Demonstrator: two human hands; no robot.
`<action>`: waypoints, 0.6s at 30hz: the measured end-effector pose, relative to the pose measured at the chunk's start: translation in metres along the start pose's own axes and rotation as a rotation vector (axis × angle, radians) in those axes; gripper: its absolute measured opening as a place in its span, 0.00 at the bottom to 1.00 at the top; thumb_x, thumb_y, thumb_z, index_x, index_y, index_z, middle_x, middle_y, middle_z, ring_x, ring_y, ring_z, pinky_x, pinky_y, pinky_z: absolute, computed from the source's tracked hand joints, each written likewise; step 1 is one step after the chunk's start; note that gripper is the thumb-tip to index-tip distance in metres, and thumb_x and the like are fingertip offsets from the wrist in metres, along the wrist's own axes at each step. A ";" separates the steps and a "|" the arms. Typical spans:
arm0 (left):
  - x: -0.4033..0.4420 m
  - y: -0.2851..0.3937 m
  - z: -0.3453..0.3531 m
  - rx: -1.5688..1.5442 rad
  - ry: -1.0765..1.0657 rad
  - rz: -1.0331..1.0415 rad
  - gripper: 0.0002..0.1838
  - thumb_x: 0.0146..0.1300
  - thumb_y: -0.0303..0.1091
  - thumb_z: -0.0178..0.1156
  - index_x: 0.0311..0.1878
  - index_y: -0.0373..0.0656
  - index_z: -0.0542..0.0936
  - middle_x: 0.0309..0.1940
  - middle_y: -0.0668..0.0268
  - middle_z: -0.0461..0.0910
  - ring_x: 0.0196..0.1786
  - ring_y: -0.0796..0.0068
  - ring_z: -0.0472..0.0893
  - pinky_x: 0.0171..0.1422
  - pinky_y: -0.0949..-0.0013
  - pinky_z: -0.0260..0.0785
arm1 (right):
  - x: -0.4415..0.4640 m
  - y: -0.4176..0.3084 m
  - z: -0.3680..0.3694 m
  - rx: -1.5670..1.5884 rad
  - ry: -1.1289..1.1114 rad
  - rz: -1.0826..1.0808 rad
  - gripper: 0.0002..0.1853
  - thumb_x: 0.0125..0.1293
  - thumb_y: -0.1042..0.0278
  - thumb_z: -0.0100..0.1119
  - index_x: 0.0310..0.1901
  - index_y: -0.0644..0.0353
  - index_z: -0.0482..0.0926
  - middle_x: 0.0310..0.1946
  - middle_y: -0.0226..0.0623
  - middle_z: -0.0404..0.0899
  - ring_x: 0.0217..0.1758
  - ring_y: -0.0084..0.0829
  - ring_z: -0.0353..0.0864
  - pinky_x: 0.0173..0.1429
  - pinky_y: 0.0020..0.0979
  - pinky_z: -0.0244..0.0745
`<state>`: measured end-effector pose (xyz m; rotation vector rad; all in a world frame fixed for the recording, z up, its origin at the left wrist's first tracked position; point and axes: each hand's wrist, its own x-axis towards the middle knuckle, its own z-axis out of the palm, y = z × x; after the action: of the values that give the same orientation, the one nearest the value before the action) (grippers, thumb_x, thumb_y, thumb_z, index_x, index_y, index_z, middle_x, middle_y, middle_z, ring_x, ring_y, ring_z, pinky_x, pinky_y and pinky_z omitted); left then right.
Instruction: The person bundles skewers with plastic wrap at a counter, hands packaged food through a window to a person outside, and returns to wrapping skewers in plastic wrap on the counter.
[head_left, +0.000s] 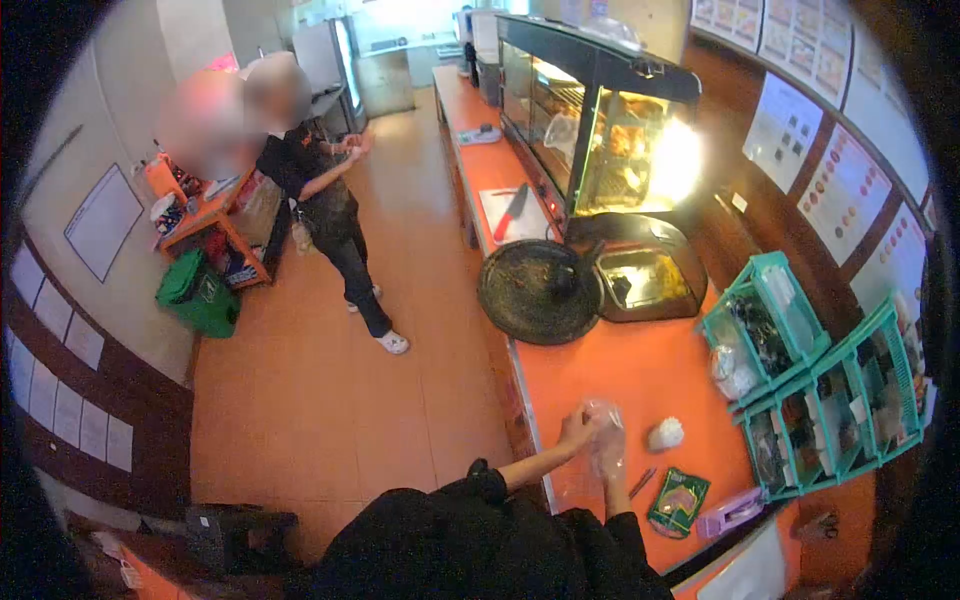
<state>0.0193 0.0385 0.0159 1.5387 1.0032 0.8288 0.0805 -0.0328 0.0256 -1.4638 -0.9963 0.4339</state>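
Right hand (609,458): sheathed in clear plastic (604,411), glove or bag uncertain; above the desk (610,365), near its left edge. Whether its fingers spread or curl cannot be told.

Left hand (577,430): fingers apparently pinching the plastic against the right hand, presumably so the thin film does not slip.

White ball (665,433): on the desk, between right hand and right edge; material unclear; seemingly set within easy reach.

Green packet (679,503): lying flat towards the near edge, probably to rest stable.

Purple box (731,513): near right corner, just beside the rack, likely parked out of the hands' way.

Rack (835,405): green, compartmented, along the right edge; openings face inward, presumably for picking from the front.

Pan (538,290): black, round, at the left edge farther along; tray (648,280) beside it.

Knife (512,212): red, beyond the pan, laid on a white board (497,203), perhaps to spare the desk.

Cabinet (600,120): lit, at the far right, perhaps lit to show its contents.
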 end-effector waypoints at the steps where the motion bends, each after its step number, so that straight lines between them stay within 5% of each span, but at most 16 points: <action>1: 0.000 0.005 -0.003 -0.019 -0.054 -0.043 0.12 0.55 0.39 0.57 0.38 0.41 0.74 0.25 0.58 0.78 0.31 0.63 0.79 0.36 0.61 0.71 | 0.002 -0.018 -0.002 0.178 0.060 0.032 0.14 0.65 0.64 0.46 0.46 0.62 0.76 0.45 0.43 0.75 0.50 0.39 0.72 0.54 0.35 0.68; 2: 0.003 0.010 -0.005 -0.039 -0.107 -0.082 0.13 0.55 0.39 0.58 0.40 0.42 0.75 0.27 0.57 0.79 0.33 0.61 0.80 0.37 0.60 0.71 | 0.004 -0.037 -0.004 0.358 0.125 0.054 0.14 0.65 0.64 0.46 0.46 0.61 0.76 0.46 0.44 0.75 0.51 0.41 0.72 0.55 0.35 0.67; 4: 0.010 -0.005 0.002 0.009 -0.104 -0.080 0.14 0.55 0.40 0.58 0.41 0.42 0.75 0.27 0.57 0.79 0.34 0.61 0.80 0.39 0.59 0.71 | 0.021 -0.046 -0.018 -0.611 -0.220 -0.296 0.14 0.67 0.65 0.42 0.48 0.62 0.73 0.45 0.44 0.76 0.50 0.39 0.74 0.55 0.37 0.68; 10: 0.008 -0.004 0.000 0.030 -0.065 -0.145 0.16 0.54 0.40 0.59 0.41 0.40 0.75 0.30 0.55 0.80 0.35 0.58 0.80 0.41 0.59 0.72 | 0.012 -0.025 -0.015 -0.410 -0.197 0.068 0.17 0.67 0.61 0.41 0.47 0.62 0.76 0.43 0.44 0.76 0.50 0.40 0.73 0.57 0.38 0.66; 18: 0.012 -0.027 0.010 0.158 -0.057 -0.154 0.18 0.54 0.42 0.58 0.45 0.41 0.74 0.36 0.52 0.80 0.41 0.54 0.80 0.44 0.57 0.71 | 0.010 0.021 -0.015 -0.533 -0.022 0.066 0.15 0.66 0.63 0.43 0.46 0.63 0.76 0.42 0.46 0.76 0.47 0.41 0.74 0.54 0.38 0.68</action>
<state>0.0285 0.0480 -0.0128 1.5864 1.1518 0.6068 0.1041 -0.0315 0.0114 -1.9749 -1.1366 0.2382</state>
